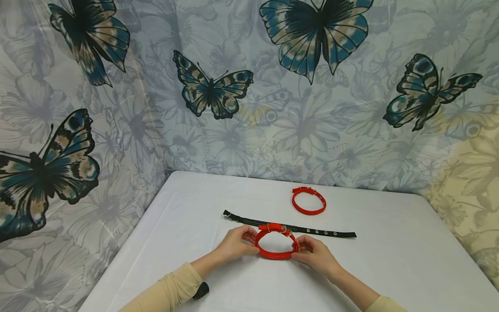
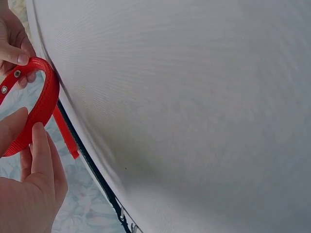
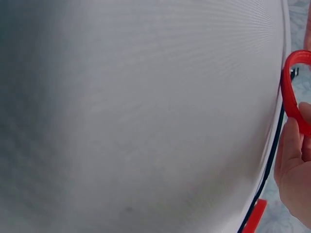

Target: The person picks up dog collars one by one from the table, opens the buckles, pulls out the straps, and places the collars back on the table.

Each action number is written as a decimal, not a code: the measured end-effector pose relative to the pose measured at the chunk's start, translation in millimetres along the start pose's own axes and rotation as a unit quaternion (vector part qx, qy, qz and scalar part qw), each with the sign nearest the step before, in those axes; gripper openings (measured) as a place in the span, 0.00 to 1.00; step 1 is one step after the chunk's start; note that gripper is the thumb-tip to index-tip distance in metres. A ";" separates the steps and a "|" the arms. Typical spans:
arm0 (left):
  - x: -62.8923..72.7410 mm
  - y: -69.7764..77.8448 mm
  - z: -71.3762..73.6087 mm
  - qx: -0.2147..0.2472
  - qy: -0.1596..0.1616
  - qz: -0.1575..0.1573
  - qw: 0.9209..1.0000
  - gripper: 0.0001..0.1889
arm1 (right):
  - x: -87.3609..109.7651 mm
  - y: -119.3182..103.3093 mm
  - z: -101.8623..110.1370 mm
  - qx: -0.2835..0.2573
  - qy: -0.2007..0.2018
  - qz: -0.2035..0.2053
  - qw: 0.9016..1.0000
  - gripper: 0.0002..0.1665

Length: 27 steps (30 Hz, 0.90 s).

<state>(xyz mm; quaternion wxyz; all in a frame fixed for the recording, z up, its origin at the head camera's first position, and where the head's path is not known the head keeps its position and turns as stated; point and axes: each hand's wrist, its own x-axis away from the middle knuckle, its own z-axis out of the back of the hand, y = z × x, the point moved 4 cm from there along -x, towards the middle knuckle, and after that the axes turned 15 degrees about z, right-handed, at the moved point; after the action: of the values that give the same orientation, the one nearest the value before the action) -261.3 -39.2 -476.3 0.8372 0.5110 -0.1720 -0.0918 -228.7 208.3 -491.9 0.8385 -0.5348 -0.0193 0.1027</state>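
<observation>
Both hands hold a buckled red collar, formed into a ring, at the middle of the white table. My left hand pinches its left side between thumb and fingers. On the opposite side, the right hand grips the band. The left wrist view shows metal eyelets in the red band and the thumb and fingers of the left hand on it. At the right wrist view's edge, the right hand pinches the same collar. Just behind it, a black collar lies stretched out flat, partly hidden.
Farther back on the white table lies a second red collar, buckled into a ring. A small black object sits by the left sleeve, partly covered. Butterfly-patterned cloth hangs behind the table and along its sides.
</observation>
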 end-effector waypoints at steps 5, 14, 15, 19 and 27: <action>0.7 0.0 -0.2 -0.005 -0.003 -0.004 1.000 0.17 | -0.5 1.1 -0.3 0.004 -0.001 -0.001 1.000 0.20; 0.9 -0.2 -0.1 -0.003 -0.002 -0.002 1.000 0.17 | -1.3 0.2 2.8 0.023 -0.018 0.023 0.999 0.20; 0.9 -0.3 -0.2 -0.001 -0.002 -0.002 1.000 0.17 | -1.5 -0.7 3.9 0.026 -0.021 0.031 0.999 0.19; 1.4 0.1 -0.7 0.003 -0.005 -0.005 1.000 0.17 | -2.6 -4.5 9.0 0.042 -0.030 0.062 0.997 0.19; 1.0 -0.5 -0.3 0.002 -0.003 -0.007 1.000 0.16 | -5.3 -10.8 13.6 0.050 -0.037 0.078 0.995 0.15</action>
<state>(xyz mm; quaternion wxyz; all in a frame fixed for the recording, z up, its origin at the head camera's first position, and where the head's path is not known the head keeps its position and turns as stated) -260.3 -39.6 -476.7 0.8350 0.5134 -0.1714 -0.0991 -234.2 215.0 -475.9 0.8522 -0.4882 -0.0035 0.1880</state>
